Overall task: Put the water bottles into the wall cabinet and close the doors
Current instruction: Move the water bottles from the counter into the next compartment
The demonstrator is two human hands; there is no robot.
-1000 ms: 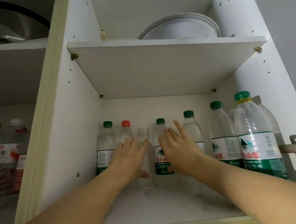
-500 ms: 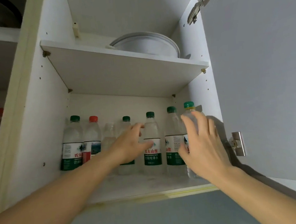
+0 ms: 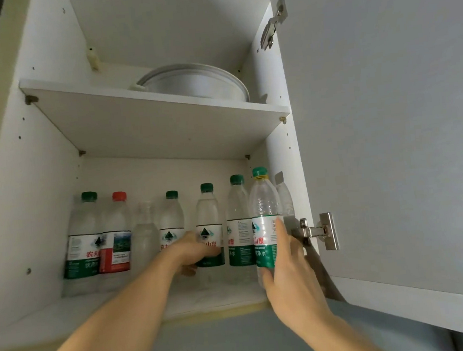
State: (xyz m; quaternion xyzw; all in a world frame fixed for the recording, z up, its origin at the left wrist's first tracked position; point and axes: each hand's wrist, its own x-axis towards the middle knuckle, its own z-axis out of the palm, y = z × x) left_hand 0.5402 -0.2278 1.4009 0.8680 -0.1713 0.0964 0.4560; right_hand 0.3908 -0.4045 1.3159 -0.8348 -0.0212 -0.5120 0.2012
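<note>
water bottles (image 3: 170, 232) are lined up upright along the back of the lower compartment of the wall cabinet (image 3: 54, 164), most with green caps, one with a red cap (image 3: 119, 196) second from the left, and a clear one without a label beside it. the left hand (image 3: 192, 252) is reached in among the middle bottles, its fingers curled round the green-labelled bottle (image 3: 208, 228) standing there, which is gripped low on its label. the right hand (image 3: 291, 277) is wrapped about the front bottle (image 3: 263, 214) at the right end of the row, thumb on the near side and fingers laid up its label; that bottle is held upright near the front edge of the cabinet floor. a round white dish (image 3: 196, 85) is seen on the upper shelf (image 3: 162, 119). the right door (image 3: 390, 131) is swung open, hung on its metal hinge (image 3: 317, 232) just beside the right hand.
</note>
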